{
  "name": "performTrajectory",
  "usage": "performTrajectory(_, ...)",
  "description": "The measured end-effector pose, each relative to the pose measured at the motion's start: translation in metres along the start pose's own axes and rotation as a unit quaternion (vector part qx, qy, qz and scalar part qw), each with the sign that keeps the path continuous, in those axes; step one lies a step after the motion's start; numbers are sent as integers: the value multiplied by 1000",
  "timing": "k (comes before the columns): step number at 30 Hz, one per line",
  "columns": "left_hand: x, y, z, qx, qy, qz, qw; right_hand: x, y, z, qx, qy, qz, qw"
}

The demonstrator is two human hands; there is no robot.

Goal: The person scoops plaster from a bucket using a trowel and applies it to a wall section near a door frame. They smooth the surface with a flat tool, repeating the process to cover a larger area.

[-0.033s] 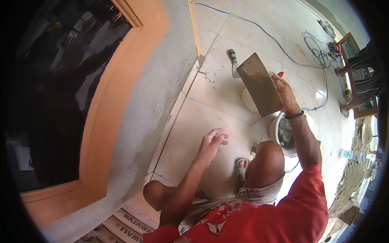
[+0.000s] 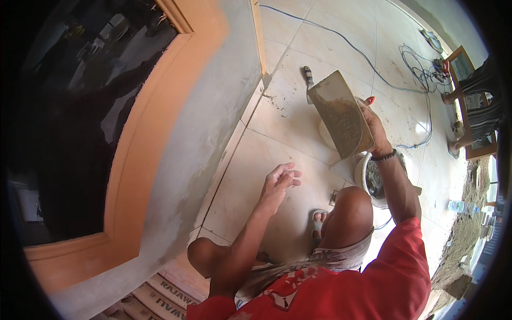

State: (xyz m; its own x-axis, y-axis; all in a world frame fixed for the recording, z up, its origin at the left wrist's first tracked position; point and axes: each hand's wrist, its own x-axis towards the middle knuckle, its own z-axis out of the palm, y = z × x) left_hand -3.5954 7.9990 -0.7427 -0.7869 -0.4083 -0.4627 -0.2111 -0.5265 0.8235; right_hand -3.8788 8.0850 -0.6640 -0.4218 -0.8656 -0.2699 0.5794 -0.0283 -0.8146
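My right hand grips a wide, flat plastering trowel by its handle, and the handle's red end shows past my fingers. The blade is raised above the floor, its broad face smeared with wet grey-brown mortar. Below my right wrist stands a white bucket with grey mortar inside, partly covered by my forearm. My left hand is held over the floor tiles with nothing in it, fingers loosely bent and apart. Beyond the blade lies a scraper with a dark handle. A pale round object is mostly hidden behind the trowel.
At left is a grey plastered wall with an orange window frame. Blue cable crosses the tiles to a tangle at far right, near another person's legs. Sacks lie lower left; a plastic bottle is at right.
The trowel has tilted slightly in my right hand, so its mortar-smeared face shows differently. My left hand has hardly moved.
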Motion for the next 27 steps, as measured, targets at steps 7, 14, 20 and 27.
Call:
performTrajectory(7, 37, 44, 13, -298, -105, 196, 928, -5, 63, 25, 120, -156, 68, 978)
performTrajectory(14, 31, 24, 0, -287, -108, 199, 931, -3, 99, 25, -213, -291, -98, 928)
performTrajectory(20, 20, 35, 9, -202, -44, 218, 954, -12, 94, 25, 291, -314, 144, 892)
performTrajectory(27, 17, 29, 21, -164, -8, 249, 954, -18, 94, 19, 314, -358, 124, 871)
